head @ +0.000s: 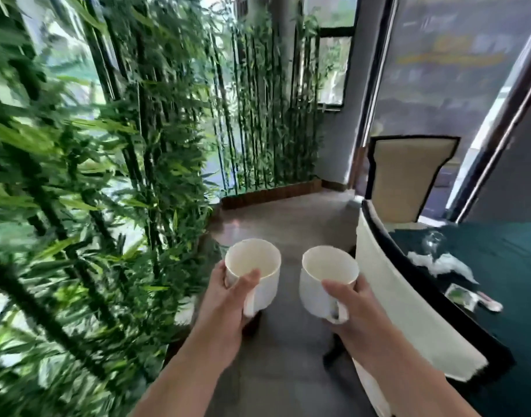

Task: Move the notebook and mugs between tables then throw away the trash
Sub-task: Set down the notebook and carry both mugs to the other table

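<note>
Left mug (253, 273): I see it white and upright, mouth open to my camera, carried in the air over the floor with nothing under it. It looks empty inside.
Right mug (327, 279): white as well, upright, level with the left one and just beside it, the two not touching. Its handle points back toward me.
Left hand (228, 299): my left grip is closed around the left mug. The thumb lies across the near rim and wall, the fingers wrap round the far left side, and the handle sits against the palm. The forearm runs up from the bottom edge, bare, slanting inward.
Right hand (356, 308): my right grip is closed on the right mug. The thumb presses on the near wall just below the rim, the fingers curl by the handle and under the right side. The forearm comes in from the lower right, bare, slanting inward to mirror the left.
Floor (282, 224): grey and glossy, running ahead between the plants and the desk.
Desk (505, 266): to my right, under a dark green cloth, close to the right hand but apart from it.
Trash (444, 263): crumpled white paper lies on the cloth, with a small packet (462, 294) nearer to me.
Chair (408, 179): cream back with dark trim, standing at the desk's far side.
Bamboo (92, 176): a dense green screen along my left and ahead, blurred.
</note>
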